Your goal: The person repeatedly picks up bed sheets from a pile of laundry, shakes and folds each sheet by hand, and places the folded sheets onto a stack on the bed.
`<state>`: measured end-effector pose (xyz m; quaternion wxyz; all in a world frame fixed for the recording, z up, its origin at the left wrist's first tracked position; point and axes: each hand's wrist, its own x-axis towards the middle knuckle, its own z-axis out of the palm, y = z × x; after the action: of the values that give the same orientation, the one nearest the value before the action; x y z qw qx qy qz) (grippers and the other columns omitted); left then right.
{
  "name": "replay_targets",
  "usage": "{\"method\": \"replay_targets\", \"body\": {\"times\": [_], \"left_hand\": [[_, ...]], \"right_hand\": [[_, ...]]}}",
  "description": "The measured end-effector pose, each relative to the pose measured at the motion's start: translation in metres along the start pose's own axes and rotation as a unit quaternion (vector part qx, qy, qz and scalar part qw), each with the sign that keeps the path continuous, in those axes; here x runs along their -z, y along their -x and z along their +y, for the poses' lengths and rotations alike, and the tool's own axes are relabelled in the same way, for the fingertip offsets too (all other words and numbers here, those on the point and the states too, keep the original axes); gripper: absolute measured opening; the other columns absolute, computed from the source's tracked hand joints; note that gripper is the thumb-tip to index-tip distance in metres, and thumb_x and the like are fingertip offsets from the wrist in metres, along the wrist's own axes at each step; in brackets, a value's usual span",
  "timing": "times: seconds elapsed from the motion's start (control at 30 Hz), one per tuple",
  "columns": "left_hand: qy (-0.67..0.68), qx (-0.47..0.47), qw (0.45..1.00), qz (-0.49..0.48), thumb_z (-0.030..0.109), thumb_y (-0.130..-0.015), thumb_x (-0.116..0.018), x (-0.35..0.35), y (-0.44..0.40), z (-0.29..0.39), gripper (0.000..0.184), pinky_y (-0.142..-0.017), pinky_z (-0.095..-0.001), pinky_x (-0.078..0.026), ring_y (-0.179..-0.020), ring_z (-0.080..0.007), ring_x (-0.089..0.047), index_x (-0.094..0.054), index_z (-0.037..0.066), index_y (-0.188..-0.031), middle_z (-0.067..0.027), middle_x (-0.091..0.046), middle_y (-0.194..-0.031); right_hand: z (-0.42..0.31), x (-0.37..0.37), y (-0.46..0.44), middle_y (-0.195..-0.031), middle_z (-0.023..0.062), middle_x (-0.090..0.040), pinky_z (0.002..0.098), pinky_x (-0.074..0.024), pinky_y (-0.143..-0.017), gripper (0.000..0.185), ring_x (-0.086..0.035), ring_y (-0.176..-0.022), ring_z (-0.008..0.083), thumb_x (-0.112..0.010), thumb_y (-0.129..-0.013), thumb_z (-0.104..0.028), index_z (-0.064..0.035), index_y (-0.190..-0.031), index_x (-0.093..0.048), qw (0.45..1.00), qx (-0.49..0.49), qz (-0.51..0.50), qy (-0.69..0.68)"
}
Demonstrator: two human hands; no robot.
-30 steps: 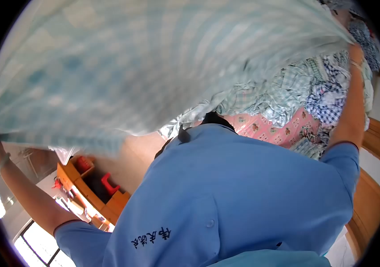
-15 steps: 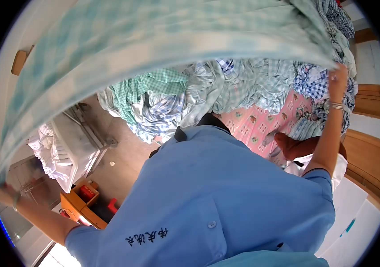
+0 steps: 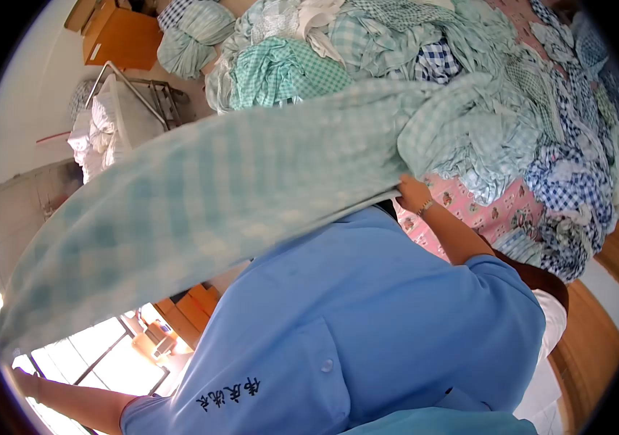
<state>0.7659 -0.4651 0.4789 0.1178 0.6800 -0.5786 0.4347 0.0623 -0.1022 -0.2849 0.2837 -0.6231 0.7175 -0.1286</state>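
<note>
A large green-and-white checked sheet (image 3: 215, 174) stretches across the view in front of my blue shirt, between my two hands. My right hand (image 3: 412, 194) pinches its near edge close to my waist, just above the pink cloth. Far out at the lower left, my left hand (image 3: 25, 380) is closed at the sheet's other end; its fingers are partly lost at the dark rim of the view. Beyond the sheet lies a big heap of checked linen (image 3: 505, 138), and the sheet's far right part overlaps it.
Pink patterned cloth (image 3: 462, 210) lies under the heap. A brighter green checked cloth (image 3: 288, 72) and a tied bundle (image 3: 197, 36) are at the back. On the left stands a metal-framed cart (image 3: 135, 109) with white linen. Wooden furniture (image 3: 125, 36) stands behind it.
The sheet has dropped from high overhead to waist level. My right hand has come down and inward, and my left hand has lowered. The view has turned, showing more of the heap.
</note>
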Motion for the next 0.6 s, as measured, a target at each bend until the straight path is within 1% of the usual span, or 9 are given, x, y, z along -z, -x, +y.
{"method": "replay_targets", "body": {"times": [0.1, 0.2, 0.27, 0.3, 0.33, 0.4, 0.5, 0.57, 0.6], "left_hand": [[0.017, -0.06, 0.995, -0.076, 0.017, -0.085, -0.038, -0.022, -0.017, 0.02, 0.036, -0.088, -0.0278, -0.036, -0.105, -0.0208, -0.048, -0.043, 0.003, -0.117, -0.0086, -0.05, -0.115], [0.06, -0.226, 0.959, -0.16, 0.016, -0.088, -0.034, -0.079, -0.044, 0.068, 0.037, -0.091, -0.0261, -0.034, -0.109, -0.0195, -0.046, -0.04, 0.003, -0.122, -0.0079, -0.048, -0.119], [0.121, -0.334, 0.915, -0.194, 0.016, -0.089, -0.031, -0.135, -0.045, 0.114, 0.039, -0.094, -0.025, -0.032, -0.111, -0.0186, -0.045, -0.038, 0.003, -0.125, -0.0075, -0.047, -0.122], [0.205, -0.145, 0.93, -0.268, 0.021, -0.089, -0.036, -0.151, -0.034, 0.156, 0.039, -0.09, -0.023, -0.035, -0.109, -0.017, -0.046, -0.04, 0.006, -0.125, -0.0095, -0.049, -0.12], [0.262, -0.028, 0.923, -0.282, 0.024, -0.089, -0.038, -0.153, -0.013, 0.2, 0.039, -0.085, -0.0236, -0.039, -0.102, -0.0179, -0.05, -0.042, 0.005, -0.122, -0.0104, -0.05, -0.116], [0.346, 0.18, 0.88, -0.271, 0.029, -0.088, -0.043, -0.139, 0.04, 0.276, 0.04, -0.074, -0.0247, -0.046, -0.09, -0.0198, -0.056, -0.046, 0.002, -0.117, -0.0122, -0.053, -0.108], [0.505, 0.24, 0.799, -0.22, 0.031, -0.087, -0.045, -0.155, 0.066, 0.297, 0.042, -0.068, -0.0274, -0.052, -0.081, -0.023, -0.06, -0.046, -0.003, -0.112, -0.0159, -0.054, -0.101], [0.62, 0.238, 0.727, -0.177, 0.03, -0.088, -0.045, -0.172, 0.071, 0.286, 0.043, -0.067, -0.0296, -0.054, -0.079, -0.0252, -0.06, -0.045, -0.007, -0.109, -0.0185, -0.053, -0.099], [0.645, 0.246, 0.709, -0.143, 0.029, -0.088, -0.043, -0.171, 0.075, 0.284, 0.045, -0.071, -0.0323, -0.053, -0.082, -0.0277, -0.059, -0.042, -0.012, -0.109, -0.0218, -0.051, -0.1]], "right_hand": [[0.056, 0.001, -0.056, -0.089, 0.0165, -0.053, 0.041, -0.0453, -0.07, 0.018, -0.054, -0.084, 0.0322, -0.056, -0.068, -0.015, -0.0025, -0.082, -0.056, 0.986, -0.162, 0.0, 0.033], [0.176, 0.018, -0.119, -0.085, 0.0217, -0.056, 0.0438, -0.0444, -0.07, 0.018, -0.055, -0.079, 0.0365, -0.047, -0.075, -0.015, -0.0012, -0.084, -0.054, 0.974, -0.191, 0.104, 0.056], [0.214, 0.121, -0.145, -0.088, 0.0231, -0.056, 0.0461, -0.0445, -0.068, 0.021, -0.056, -0.077, 0.0375, -0.043, -0.078, -0.016, -0.0005, -0.084, -0.056, 0.946, -0.262, 0.179, 0.064], [0.207, 0.192, -0.152, -0.088, 0.0221, -0.057, 0.0461, -0.0446, -0.068, 0.021, -0.056, -0.077, 0.0371, -0.042, -0.078, -0.014, -0.0005, -0.086, -0.057, 0.94, -0.275, 0.17, 0.107], [0.279, 0.227, -0.167, -0.084, 0.0197, -0.058, 0.043, -0.0458, -0.066, 0.02, -0.057, -0.076, 0.0352, -0.041, -0.079, -0.011, -0.0005, -0.083, -0.058, 0.92, -0.183, 0.217, 0.27], [0.265, 0.372, -0.154, -0.082, 0.0172, -0.059, 0.0392, -0.0464, -0.065, 0.02, -0.057, -0.075, 0.0329, -0.043, -0.078, -0.013, -0.0017, -0.082, -0.059, 0.856, -0.165, 0.236, 0.43], [0.318, 0.607, -0.103, -0.085, 0.0159, -0.059, 0.0358, -0.0464, -0.065, 0.021, -0.057, -0.073, 0.031, -0.051, -0.075, -0.017, -0.0027, -0.086, -0.061, 0.734, -0.227, 0.25, 0.589], [0.183, 0.625, -0.042, -0.074, 0.012, -0.055, 0.0363, -0.0417, -0.064, 0.016, -0.051, -0.068, 0.0253, -0.051, -0.081, -0.016, -0.0003, -0.077, -0.051, 0.784, -0.104, 0.586, 0.178], [0.103, 0.631, -0.011, -0.069, 0.01, -0.053, 0.0366, -0.0393, -0.064, 0.02, -0.049, -0.066, 0.0224, -0.051, -0.083, -0.015, 0.001, -0.073, -0.046, 0.713, 0.045, 0.7, 0.013]]}}
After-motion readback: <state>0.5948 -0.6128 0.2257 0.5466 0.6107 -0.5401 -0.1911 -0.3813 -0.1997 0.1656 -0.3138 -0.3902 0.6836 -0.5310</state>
